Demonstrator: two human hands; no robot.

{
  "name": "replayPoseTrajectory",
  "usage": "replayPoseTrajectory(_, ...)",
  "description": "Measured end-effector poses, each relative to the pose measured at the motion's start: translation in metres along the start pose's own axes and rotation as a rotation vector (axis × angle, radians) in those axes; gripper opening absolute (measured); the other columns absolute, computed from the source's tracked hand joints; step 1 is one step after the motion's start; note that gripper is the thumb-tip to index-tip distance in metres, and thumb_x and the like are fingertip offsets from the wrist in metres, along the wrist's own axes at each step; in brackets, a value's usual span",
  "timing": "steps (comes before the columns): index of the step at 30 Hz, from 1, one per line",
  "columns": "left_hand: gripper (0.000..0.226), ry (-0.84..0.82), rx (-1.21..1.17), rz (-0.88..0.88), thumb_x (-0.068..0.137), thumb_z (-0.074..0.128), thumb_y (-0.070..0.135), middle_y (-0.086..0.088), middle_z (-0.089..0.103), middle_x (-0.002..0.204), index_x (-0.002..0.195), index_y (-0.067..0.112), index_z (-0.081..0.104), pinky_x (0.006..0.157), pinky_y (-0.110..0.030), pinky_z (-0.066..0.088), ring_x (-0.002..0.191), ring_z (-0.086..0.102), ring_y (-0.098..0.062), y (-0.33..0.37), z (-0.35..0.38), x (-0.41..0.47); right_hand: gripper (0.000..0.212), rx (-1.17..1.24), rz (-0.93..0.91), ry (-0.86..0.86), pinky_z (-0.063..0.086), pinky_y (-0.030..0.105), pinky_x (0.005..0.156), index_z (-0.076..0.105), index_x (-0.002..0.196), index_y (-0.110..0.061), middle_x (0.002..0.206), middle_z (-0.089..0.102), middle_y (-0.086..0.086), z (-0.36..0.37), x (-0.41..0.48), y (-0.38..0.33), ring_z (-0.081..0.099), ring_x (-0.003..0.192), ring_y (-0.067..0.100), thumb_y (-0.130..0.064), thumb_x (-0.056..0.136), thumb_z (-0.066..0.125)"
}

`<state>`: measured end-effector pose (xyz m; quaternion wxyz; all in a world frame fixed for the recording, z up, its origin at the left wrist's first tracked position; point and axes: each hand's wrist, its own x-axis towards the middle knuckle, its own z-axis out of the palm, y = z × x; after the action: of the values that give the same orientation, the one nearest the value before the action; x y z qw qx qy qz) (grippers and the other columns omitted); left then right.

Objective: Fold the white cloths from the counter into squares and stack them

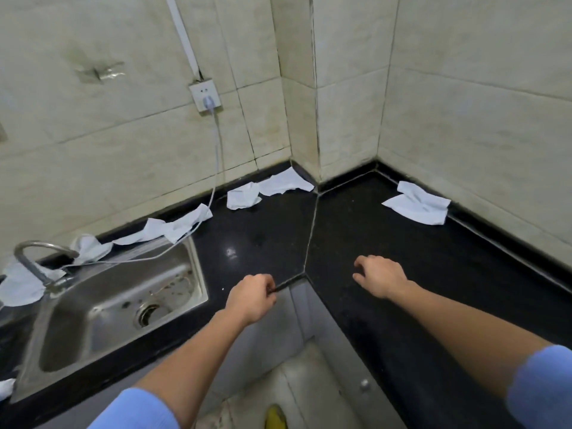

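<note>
Several crumpled white cloths lie along the back of the black L-shaped counter point(387, 243). One cloth point(418, 203) sits at the right wall. Two more, a cloth point(286, 182) and a cloth point(243, 196), are in the far corner. Others, such as a cloth point(179, 226), trail leftward behind the sink. My left hand point(250, 300) hovers over the counter's inner front corner with fingers curled, holding nothing. My right hand point(379, 275) rests on the counter to the right of the seam, fingers loosely bent, empty. Neither hand touches a cloth.
A steel sink point(114, 308) with a curved tap point(34, 252) fills the left counter. A white cable point(216, 156) runs from the wall socket point(205, 96) down across the cloths and the sink's rim. Tiled walls close in behind and right.
</note>
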<state>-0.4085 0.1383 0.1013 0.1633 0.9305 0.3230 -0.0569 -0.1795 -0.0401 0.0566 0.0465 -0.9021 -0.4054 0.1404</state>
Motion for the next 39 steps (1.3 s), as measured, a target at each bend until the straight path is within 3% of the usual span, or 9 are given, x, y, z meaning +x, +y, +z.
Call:
replayPoseTrajectory(9,0.02,-0.099,0.033,0.306,0.086,0.054,0.03,-0.001,0.068,0.104,0.102,0.024,0.064,0.083,-0.036,0.051,0.1,0.061,-0.024,-0.028,-0.025,0.188,0.036,0.086,0.322,-0.01,0.05,0.037,0.081,0.053,0.124,-0.026,0.12,0.061,0.002,0.002,0.11,0.013,0.06,0.106,0.023,-0.044,0.092,0.05)
replayPoseTrajectory(18,0.019,-0.297,0.041,0.493,0.086,0.055,0.03,-0.001,0.067,0.102,0.102,0.024,0.063,0.082,-0.037,0.051,0.097,0.061,-0.023,0.031,0.001,0.302,0.035,0.17,0.604,0.015,0.05,0.037,0.081,0.054,0.121,-0.026,0.119,0.063,0.004,-0.007,0.155,0.087,0.06,0.106,0.027,-0.043,0.09,0.053)
replayPoseTrajectory(24,0.019,-0.346,0.075,0.447,0.088,0.055,0.03,0.001,0.067,0.102,0.104,0.024,0.062,0.082,-0.039,0.053,0.094,0.062,-0.02,0.052,0.026,0.349,0.033,0.216,0.685,0.057,0.045,0.035,0.076,0.057,0.118,-0.018,0.117,0.06,0.01,0.0,0.223,0.158,0.058,0.104,0.03,-0.036,0.09,0.055)
replayPoseTrajectory(29,0.021,-0.386,0.081,0.373,0.089,0.055,0.027,0.0,0.068,0.1,0.107,0.02,0.064,0.08,-0.037,0.053,0.091,0.063,-0.02,0.054,0.042,0.381,0.054,0.336,0.735,0.1,0.047,0.044,0.087,0.039,0.14,-0.016,0.134,0.041,0.015,0.016,0.283,0.201,0.054,0.111,0.037,-0.038,0.092,0.055)
replayPoseTrajectory(33,0.021,-0.422,0.033,0.297,0.088,0.057,0.024,0.002,0.068,0.095,0.106,0.019,0.065,0.079,-0.033,0.053,0.088,0.064,-0.018,0.046,0.052,0.39,0.053,0.377,0.784,0.057,0.046,0.046,0.088,0.038,0.138,-0.016,0.137,0.033,0.02,0.034,0.308,0.224,0.054,0.108,0.042,-0.035,0.092,0.055)
replayPoseTrajectory(36,0.021,-0.434,0.009,0.265,0.087,0.058,0.023,0.002,0.069,0.092,0.105,0.019,0.067,0.077,-0.033,0.053,0.084,0.064,-0.016,0.035,0.056,0.395,0.026,0.372,0.753,0.104,0.045,0.04,0.079,0.058,0.112,-0.008,0.122,0.054,0.023,0.044,0.315,0.235,0.057,0.101,0.041,-0.024,0.092,0.054)
replayPoseTrajectory(39,0.017,-0.421,-0.01,0.244,0.085,0.059,0.02,0.002,0.069,0.089,0.1,0.019,0.067,0.077,-0.034,0.054,0.082,0.065,-0.016,0.026,0.051,0.4,0.023,0.411,0.717,0.158,0.041,0.037,0.076,0.06,0.106,-0.004,0.109,0.062,0.022,0.038,0.32,0.217,0.057,0.099,0.04,-0.021,0.094,0.05)
